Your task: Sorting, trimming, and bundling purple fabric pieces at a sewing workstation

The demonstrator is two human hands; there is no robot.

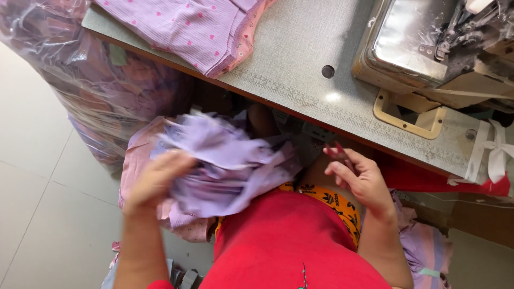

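Below the near edge of the grey counter (300, 48), over the lap, the left hand (155, 179) clutches a blurred bundle of lilac fabric pieces (230, 160), its grip clenched to keep them together, while the right hand (361, 179) hovers just beside, fingers loosely curled and grasping nothing, near the sewing machine (423, 43).

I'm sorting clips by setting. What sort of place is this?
Most likely a garment sewing workshop. A metal industrial sewing machine sits on a grey worktable, a clear plastic bag stuffed with fabric pieces stands beside it, and the left hand holds a bundle of lilac cloth pieces.
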